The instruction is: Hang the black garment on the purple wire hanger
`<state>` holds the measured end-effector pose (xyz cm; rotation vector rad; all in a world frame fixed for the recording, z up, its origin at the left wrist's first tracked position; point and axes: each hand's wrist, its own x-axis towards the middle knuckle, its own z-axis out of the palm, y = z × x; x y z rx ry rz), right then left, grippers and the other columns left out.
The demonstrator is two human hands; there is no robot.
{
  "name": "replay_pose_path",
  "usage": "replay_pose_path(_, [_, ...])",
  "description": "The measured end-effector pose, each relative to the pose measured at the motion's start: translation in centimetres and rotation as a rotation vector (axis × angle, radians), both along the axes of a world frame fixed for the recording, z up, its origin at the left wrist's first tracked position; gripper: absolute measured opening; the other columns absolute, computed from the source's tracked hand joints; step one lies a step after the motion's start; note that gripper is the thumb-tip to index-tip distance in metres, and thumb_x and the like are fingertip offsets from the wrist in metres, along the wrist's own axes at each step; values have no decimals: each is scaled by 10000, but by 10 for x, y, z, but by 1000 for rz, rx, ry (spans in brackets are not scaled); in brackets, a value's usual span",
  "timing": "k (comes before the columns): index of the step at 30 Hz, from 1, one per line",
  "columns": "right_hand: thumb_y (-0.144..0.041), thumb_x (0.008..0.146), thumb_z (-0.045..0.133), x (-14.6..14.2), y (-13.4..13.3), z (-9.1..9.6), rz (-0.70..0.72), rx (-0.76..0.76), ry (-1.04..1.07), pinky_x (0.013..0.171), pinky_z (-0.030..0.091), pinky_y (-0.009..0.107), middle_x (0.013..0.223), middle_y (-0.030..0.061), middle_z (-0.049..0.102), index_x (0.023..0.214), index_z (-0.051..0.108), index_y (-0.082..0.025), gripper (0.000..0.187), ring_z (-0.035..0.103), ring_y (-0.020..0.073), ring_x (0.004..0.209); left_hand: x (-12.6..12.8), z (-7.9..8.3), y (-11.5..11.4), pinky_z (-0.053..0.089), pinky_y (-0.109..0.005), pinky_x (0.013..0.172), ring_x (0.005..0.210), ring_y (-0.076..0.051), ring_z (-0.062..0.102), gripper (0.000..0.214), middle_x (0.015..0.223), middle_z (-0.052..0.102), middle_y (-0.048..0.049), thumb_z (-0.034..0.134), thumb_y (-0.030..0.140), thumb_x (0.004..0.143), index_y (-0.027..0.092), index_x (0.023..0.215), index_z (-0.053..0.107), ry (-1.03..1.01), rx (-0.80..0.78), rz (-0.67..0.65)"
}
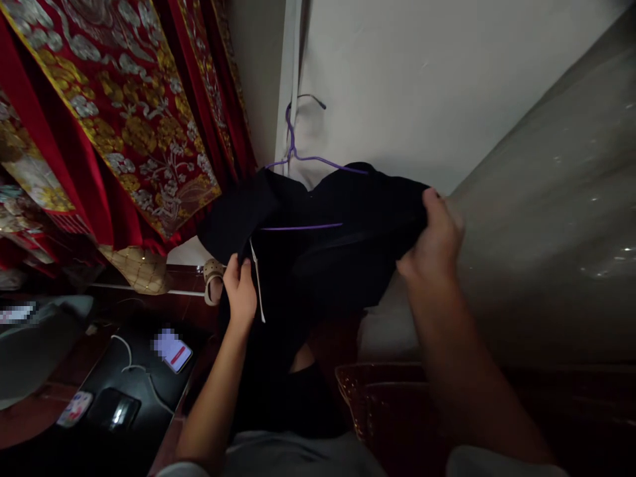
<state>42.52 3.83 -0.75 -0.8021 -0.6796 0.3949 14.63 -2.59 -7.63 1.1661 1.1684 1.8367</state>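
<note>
A black garment (328, 258) hangs in front of me on a purple wire hanger (293, 149), its hook up against a pale strip on the wall. The hanger's lower bar shows through the garment's front opening. My left hand (241, 288) pinches the garment's edge on the left, beside a thin pale cord (257, 278) that dangles there. On the right, my right hand (437, 235) grips the garment's sleeve or shoulder end and pulls it outward; this hand is slightly blurred. The dark cloth hides most of its folds.
Red embroidered cloths (149, 119) hang at the left. Below them a black table (144, 338) carries a lit phone (172, 350), a white cable and a dark shiny object (114, 409). A tan clog (212, 281) lies beyond. Plastic-like sheeting (546, 232) covers the right side.
</note>
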Motion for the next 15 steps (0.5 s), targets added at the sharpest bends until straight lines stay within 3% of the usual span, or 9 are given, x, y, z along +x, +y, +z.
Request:
replay_pose_path(2, [-230, 787, 736, -8, -15, -14, -177, -35, -77, 1098, 470, 463, 1135, 89, 649, 1060, 638, -209, 290, 650, 217, 1088, 2, -9, -20, 445, -210, 671, 713, -114, 542, 228, 771, 578, 16, 667, 385, 931, 176, 862, 608, -81, -43, -18])
replay_pose_path(4, [-197, 779, 722, -36, -41, -35, -317, -31, -158, 1183, 389, 453, 1323, 106, 579, 1198, 571, -236, 447, 570, 215, 1251, 7, -18, -41, 457, -204, 698, 743, -115, 574, 235, 819, 623, 11, 693, 403, 919, 174, 903, 640, -169, -86, -43])
replay_pose_path(6, [-296, 813, 727, -78, -69, -62, -264, -115, -153, 1157, 414, 461, 1340, 106, 558, 1210, 545, -237, 441, 546, 229, 1277, 16, -22, -58, 472, -205, 719, 756, -115, 601, 257, 839, 647, 10, 729, 421, 898, 177, 896, 648, -262, -133, -84])
replay_pose_path(8, [-433, 794, 759, -125, -93, -90, -93, -288, -108, 1071, 482, 451, 1281, 106, 591, 1207, 532, -231, 513, 591, 240, 1190, 25, -21, -69, 497, -214, 748, 793, -128, 638, 302, 876, 680, 3, 806, 433, 826, 184, 917, 661, -347, -183, -91])
replay_pose_path(11, [-494, 734, 764, -173, -108, -116, 326, -489, -45, 905, 557, 408, 1102, 98, 675, 1150, 548, -224, 541, 661, 251, 1014, 31, -13, -78, 536, -253, 867, 958, -179, 694, 471, 1061, 737, -35, 901, 419, 711, 198, 1070, 690, -411, -228, -55])
replay_pose_path(13, [-478, 693, 786, -181, -108, -121, 540, -523, -53, 859, 568, 400, 1058, 102, 716, 1112, 591, -220, 530, 685, 269, 976, 27, -6, -83, 542, -261, 898, 999, -190, 696, 502, 1110, 740, -47, 905, 400, 721, 199, 1129, 693, -378, -201, -95])
replay_pose_path(15, [-457, 649, 830, -175, -107, -120, 651, -536, -86, 855, 564, 391, 1075, 109, 743, 1084, 644, -211, 533, 696, 278, 981, 18, 1, -85, 546, -234, 851, 921, -160, 686, 382, 1020, 734, -28, 877, 378, 778, 192, 1061, 699, -309, -137, -167])
